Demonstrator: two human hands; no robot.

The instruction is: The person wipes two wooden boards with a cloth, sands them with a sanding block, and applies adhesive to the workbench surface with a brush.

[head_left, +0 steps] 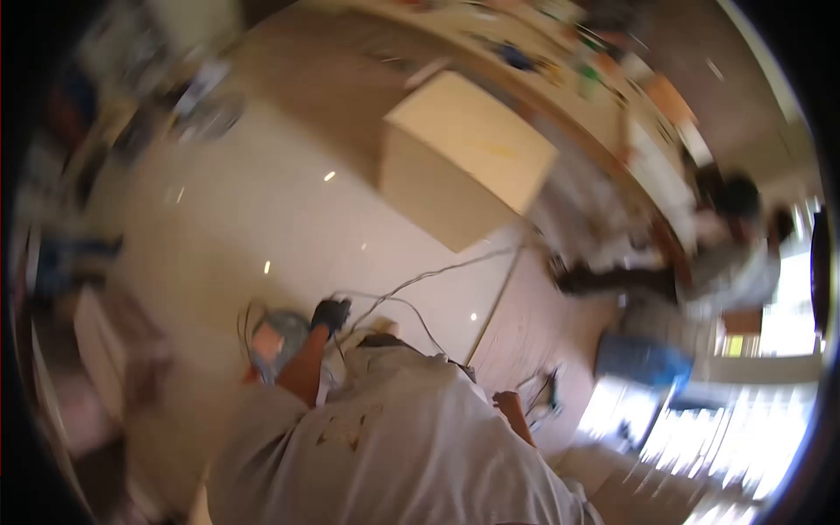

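Observation:
My left hand (331, 313), in a dark glove, is out in front of me at lower centre with its fingers curled. A thin grey cable (411, 282) passes right by those fingers and runs across the floor toward the large box. Just left of that hand is a round grey thing (284, 328) with a pinkish square patch on it. My right hand (506, 401) hangs low at my right side, small and blurred, its fingers not distinct. Near it on the floor lies a dark, thin-framed item (551, 394).
A large tan box (472, 144) stands on the shiny floor (297, 210) ahead. Behind it curves a long workbench (560, 105) with scattered items. Another person (731, 254) is at the bench on the right, near a blue bin (643, 360). Cardboard boxes (114, 341) are at left.

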